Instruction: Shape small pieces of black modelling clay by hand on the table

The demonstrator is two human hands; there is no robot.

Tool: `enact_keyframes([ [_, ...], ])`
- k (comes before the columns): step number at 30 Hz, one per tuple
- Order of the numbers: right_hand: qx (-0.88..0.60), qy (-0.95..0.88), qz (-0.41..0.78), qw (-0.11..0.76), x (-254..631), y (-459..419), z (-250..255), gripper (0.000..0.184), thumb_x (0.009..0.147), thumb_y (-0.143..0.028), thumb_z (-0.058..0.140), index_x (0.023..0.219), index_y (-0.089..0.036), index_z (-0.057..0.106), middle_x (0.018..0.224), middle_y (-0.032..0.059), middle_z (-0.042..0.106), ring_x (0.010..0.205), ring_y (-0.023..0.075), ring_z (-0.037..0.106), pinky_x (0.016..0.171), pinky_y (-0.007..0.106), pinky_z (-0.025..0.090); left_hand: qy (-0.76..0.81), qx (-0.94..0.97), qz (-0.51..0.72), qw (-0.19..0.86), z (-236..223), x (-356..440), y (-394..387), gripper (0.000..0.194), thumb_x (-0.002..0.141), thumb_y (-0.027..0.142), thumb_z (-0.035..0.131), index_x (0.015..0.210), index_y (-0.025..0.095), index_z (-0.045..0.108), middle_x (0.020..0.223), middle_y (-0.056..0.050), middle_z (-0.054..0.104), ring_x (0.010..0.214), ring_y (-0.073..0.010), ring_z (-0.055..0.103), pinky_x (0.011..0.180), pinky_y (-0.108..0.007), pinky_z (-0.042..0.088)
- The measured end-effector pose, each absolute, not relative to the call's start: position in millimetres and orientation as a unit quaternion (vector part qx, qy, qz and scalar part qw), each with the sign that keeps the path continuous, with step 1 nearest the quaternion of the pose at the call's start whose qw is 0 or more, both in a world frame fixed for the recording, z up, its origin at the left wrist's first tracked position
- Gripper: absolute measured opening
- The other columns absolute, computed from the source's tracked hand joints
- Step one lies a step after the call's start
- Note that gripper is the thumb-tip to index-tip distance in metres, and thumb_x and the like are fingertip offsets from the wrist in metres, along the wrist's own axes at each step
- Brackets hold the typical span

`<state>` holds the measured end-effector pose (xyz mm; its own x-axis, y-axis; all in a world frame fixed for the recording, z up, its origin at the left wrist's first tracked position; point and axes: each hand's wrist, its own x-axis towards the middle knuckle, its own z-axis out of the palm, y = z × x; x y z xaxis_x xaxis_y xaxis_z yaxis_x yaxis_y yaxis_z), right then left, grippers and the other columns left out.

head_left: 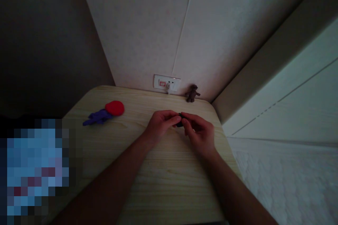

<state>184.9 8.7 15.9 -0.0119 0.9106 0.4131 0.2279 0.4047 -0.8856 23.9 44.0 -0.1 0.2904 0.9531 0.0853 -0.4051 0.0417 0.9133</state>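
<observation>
My left hand [160,126] and my right hand [198,130] meet over the middle of a light wooden table [163,182]. Both pinch a small dark object [180,119] between their fingertips; it is too small and dim to name. The fingers of both hands are curled closed around it. On the table's left lies a red and purple toy figure [105,112], well apart from my hands.
A small brown bear figure [192,93] stands at the table's back edge against the wall, next to a white wall socket [167,83]. A white bed surface [285,182] lies to the right. A blurred patch covers the lower left.
</observation>
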Motion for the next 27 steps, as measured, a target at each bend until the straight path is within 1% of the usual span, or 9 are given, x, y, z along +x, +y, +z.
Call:
enact_keyframes([
  [2, -0.447, -0.665, 0.287, 0.525, 186.8, 8.7, 14.1, 0.026, 0.092, -0.032, 0.07, 0.115, -0.022, 0.077, 0.087, 0.006, 0.076, 0.06, 0.0109, 0.061, 0.054, 0.024, 0.052, 0.301, 0.459, 0.516, 0.658, 0.1, 24.0, 43.7, 0.018, 0.075, 0.033, 0.083, 0.081, 0.016, 0.081, 0.077, -0.004, 0.075, 0.074, -0.0152, 0.064, 0.074, -0.028, 0.047],
  [5, -0.444, -0.68, 0.275, 0.515, 189.4, 9.9, 12.7, 0.025, 0.093, -0.031, 0.069, 0.114, -0.022, 0.077, 0.09, 0.0067, 0.077, 0.068, 0.0136, 0.066, 0.063, 0.027, 0.057, 0.303, 0.459, 0.516, 0.657, 1.4, 23.9, 42.9, 0.018, 0.074, 0.033, 0.083, 0.081, 0.017, 0.081, 0.078, -0.004, 0.076, 0.075, -0.0161, 0.065, 0.075, -0.029, 0.047],
  [8, -0.438, -0.698, 0.264, 0.5, 191.1, 10.4, 13.8, 0.022, 0.094, -0.03, 0.069, 0.113, -0.022, 0.077, 0.094, 0.0073, 0.077, 0.076, 0.0161, 0.071, 0.07, 0.03, 0.06, 0.303, 0.462, 0.514, 0.656, 1.4, 23.5, 42.9, 0.017, 0.073, 0.033, 0.083, 0.078, 0.017, 0.081, 0.076, -0.004, 0.076, 0.073, -0.0158, 0.064, 0.074, -0.029, 0.047],
  [10, -0.435, -0.704, 0.266, 0.494, 191.1, 10.0, 15.2, 0.021, 0.094, -0.03, 0.068, 0.111, -0.022, 0.076, 0.094, 0.0071, 0.077, 0.078, 0.0168, 0.071, 0.073, 0.031, 0.06, 0.303, 0.467, 0.505, 0.66, 0.3, 23.0, 43.3, 0.017, 0.073, 0.033, 0.083, 0.076, 0.017, 0.08, 0.075, -0.004, 0.075, 0.072, -0.0154, 0.064, 0.073, -0.029, 0.046],
  [13, -0.433, -0.69, 0.291, 0.501, 189.1, 9.2, 16.2, 0.019, 0.094, -0.031, 0.068, 0.108, -0.021, 0.075, 0.085, 0.0051, 0.075, 0.071, 0.015, 0.069, 0.067, 0.028, 0.059, 0.299, 0.471, 0.497, 0.665, -2.1, 22.3, 44.0, 0.016, 0.075, 0.032, 0.082, 0.077, 0.017, 0.08, 0.075, -0.003, 0.075, 0.073, -0.0153, 0.063, 0.074, -0.029, 0.046],
  [15, -0.432, -0.675, 0.308, 0.512, 187.4, 8.9, 15.9, 0.02, 0.093, -0.031, 0.069, 0.11, -0.021, 0.075, 0.081, 0.0038, 0.074, 0.066, 0.0132, 0.066, 0.062, 0.026, 0.057, 0.301, 0.47, 0.5, 0.663, -3.1, 22.0, 44.6, 0.015, 0.076, 0.032, 0.081, 0.078, 0.017, 0.081, 0.076, -0.004, 0.075, 0.074, -0.0157, 0.063, 0.074, -0.029, 0.045],
  [22, -0.433, -0.665, 0.323, 0.515, 185.6, 8.3, 15.5, 0.023, 0.092, -0.032, 0.071, 0.111, -0.022, 0.078, 0.092, 0.0067, 0.078, 0.066, 0.0125, 0.066, 0.057, 0.024, 0.055, 0.301, 0.462, 0.502, 0.666, -2.4, 21.9, 45.1, 0.016, 0.075, 0.031, 0.082, 0.08, 0.017, 0.082, 0.078, -0.004, 0.076, 0.076, -0.0172, 0.064, 0.077, -0.031, 0.046],
  [25, -0.437, -0.656, 0.328, 0.521, 184.8, 7.7, 18.4, 0.024, 0.091, -0.033, 0.071, 0.112, -0.021, 0.077, 0.089, 0.0061, 0.078, 0.063, 0.0117, 0.064, 0.056, 0.024, 0.054, 0.302, 0.462, 0.503, 0.665, -1.3, 22.0, 44.3, 0.016, 0.075, 0.032, 0.081, 0.08, 0.017, 0.081, 0.077, -0.004, 0.075, 0.075, -0.0168, 0.064, 0.076, -0.03, 0.046],
  [27, -0.435, -0.649, 0.347, 0.518, 184.6, 7.9, 20.3, 0.024, 0.091, -0.035, 0.072, 0.109, -0.02, 0.077, 0.084, 0.005, 0.076, 0.058, 0.011, 0.062, 0.053, 0.023, 0.052, 0.302, 0.463, 0.5, 0.666, -0.7, 22.1, 43.9, 0.016, 0.075, 0.032, 0.081, 0.079, 0.017, 0.081, 0.077, -0.004, 0.075, 0.075, -0.0171, 0.064, 0.076, -0.031, 0.046],
])
